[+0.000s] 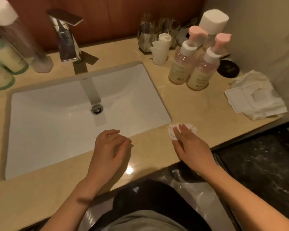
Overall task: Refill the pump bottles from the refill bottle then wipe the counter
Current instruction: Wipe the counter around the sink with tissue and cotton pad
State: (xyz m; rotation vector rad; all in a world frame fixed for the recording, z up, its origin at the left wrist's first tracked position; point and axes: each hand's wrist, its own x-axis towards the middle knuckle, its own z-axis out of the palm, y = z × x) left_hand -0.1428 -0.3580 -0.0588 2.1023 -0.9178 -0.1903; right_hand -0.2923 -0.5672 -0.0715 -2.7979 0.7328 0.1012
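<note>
Two pump bottles with pink pump heads, one (180, 65) beside the other (200, 70), stand upright on the beige counter (198, 110) right of the sink. Behind them rises a tall clear bottle with a white cap (213, 20). My right hand (188, 144) lies flat, fingers straight, pressing a crumpled white tissue (173, 130) onto the counter near the sink's front right corner. My left hand (111, 145) hovers over the sink's front rim with loosely curled fingers, holding nothing.
The white sink (57, 117) with a chrome faucet (65, 40) fills the left. Tall bottles (8, 54) stand at far left. A rolled white cloth (160, 47) and glass holders (148, 35) sit at the back. A wipes pack on tissues (255, 99) and a dark round lid (228, 69) lie right.
</note>
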